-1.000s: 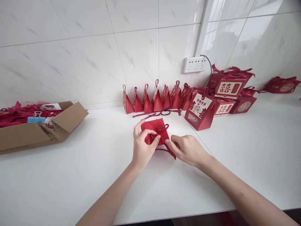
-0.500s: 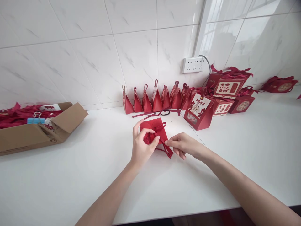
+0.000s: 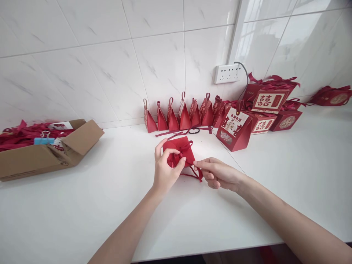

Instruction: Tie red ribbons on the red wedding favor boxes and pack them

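A red paper gift box (image 3: 180, 146) lies on the white counter (image 3: 82, 205) in front of me. My left hand (image 3: 165, 170) is closed on its near edge, thumb and forefinger pinching the folded flaps. A dark red ribbon (image 3: 196, 172) trails from the box toward the right. My right hand (image 3: 218, 173) pinches that ribbon between thumb and forefinger, with the other fingers curled under.
A row of folded red pyramid boxes (image 3: 181, 116) stands against the tiled wall. Bigger red gift boxes (image 3: 235, 128) with ribbons sit at the right, under a white power strip (image 3: 228, 73). An open cardboard carton (image 3: 46, 152) with red ribbons lies at the left.
My right hand has turned and drawn the ribbon tighter beside the box. My left hand has kept its pinch on the flaps, and the box has tipped up slightly.
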Motion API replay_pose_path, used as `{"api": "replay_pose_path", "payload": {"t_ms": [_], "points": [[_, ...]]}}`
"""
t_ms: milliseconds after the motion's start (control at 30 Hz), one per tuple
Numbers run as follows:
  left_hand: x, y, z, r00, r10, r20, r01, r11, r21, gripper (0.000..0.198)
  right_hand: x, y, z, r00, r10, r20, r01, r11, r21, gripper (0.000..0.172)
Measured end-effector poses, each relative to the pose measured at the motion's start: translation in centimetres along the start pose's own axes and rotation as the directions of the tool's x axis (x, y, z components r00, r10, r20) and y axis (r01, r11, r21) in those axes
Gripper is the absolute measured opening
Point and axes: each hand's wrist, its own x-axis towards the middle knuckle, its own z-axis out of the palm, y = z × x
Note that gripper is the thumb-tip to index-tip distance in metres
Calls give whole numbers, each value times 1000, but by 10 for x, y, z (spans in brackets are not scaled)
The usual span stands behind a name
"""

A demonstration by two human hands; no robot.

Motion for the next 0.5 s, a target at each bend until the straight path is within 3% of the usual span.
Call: {"api": "replay_pose_path", "payload": {"t_ms": [100,200,300,367,400,500], "points": [[-1,0,0,1000,10,6,-10,1000,-1,8,0,1,1,1000,-1,-1,1,997,-80,39],[-2,1,0,1000,-11,21,11,1000,-24,6,-3,0,8,990,-87,-110,36,914,-403,32],[-2,1,0,999,-32,29,33,999,-32,8,-9,-1,17,895,-354,-270,55,689,-722,24],[-2,1,0,999,-29,29,30,999,-24,8,-13,-2,19,843,-449,-295,37,597,-802,22],[-2,0,0,999,-26,28,27,999,-20,8,-15,-3,18,853,-434,-291,28,594,-804,22],[-2,-1,0,1000,-14,20,15,1000,-17,7,-20,-7,9,954,-231,-192,3,645,-764,28]]}}
